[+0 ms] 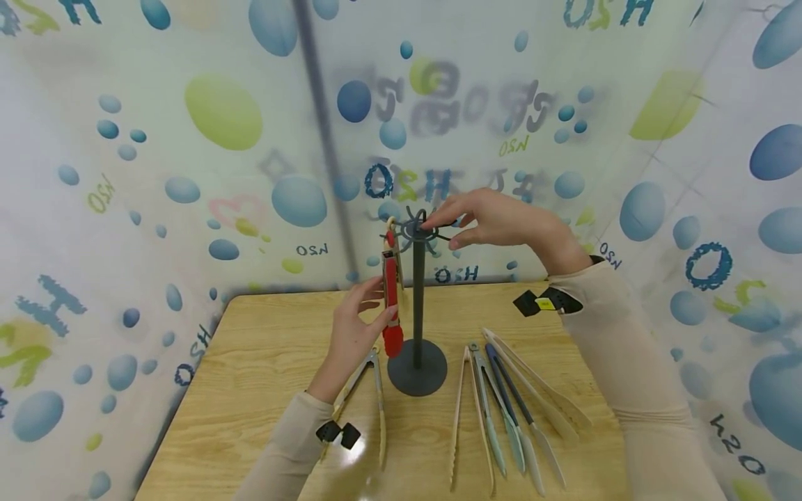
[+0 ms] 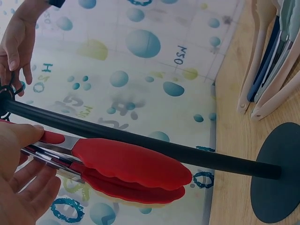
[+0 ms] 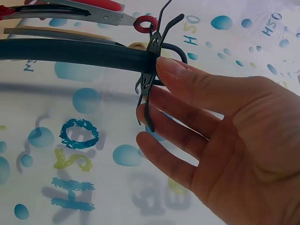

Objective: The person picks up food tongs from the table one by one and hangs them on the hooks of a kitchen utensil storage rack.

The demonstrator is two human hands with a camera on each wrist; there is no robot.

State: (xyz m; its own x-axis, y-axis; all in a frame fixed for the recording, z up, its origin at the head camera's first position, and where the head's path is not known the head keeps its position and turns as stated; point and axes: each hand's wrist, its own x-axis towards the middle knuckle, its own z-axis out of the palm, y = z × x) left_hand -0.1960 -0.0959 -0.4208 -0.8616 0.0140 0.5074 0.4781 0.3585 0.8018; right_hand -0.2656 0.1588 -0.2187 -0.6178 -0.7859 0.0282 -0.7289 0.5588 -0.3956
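While left hand (image 1: 353, 329) is pinching red-tipped kitchen tongs (image 1: 391, 278) at 9 o'clock of hook stand (image 1: 418, 299), right hand (image 1: 498, 219) is touching its hub (image 1: 413, 231), fingers loosely spread; sideways tugging risks tipping it.

Wears a beige left sleeve (image 1: 285, 449) at seven o'clock, a matching right sleeve (image 1: 626, 376), creased crosswise, at four. Bears an angular black left wrist unit (image 1: 328, 431) and a similar right wrist unit (image 1: 529, 303), marked with a yellow label (image 1: 546, 303).
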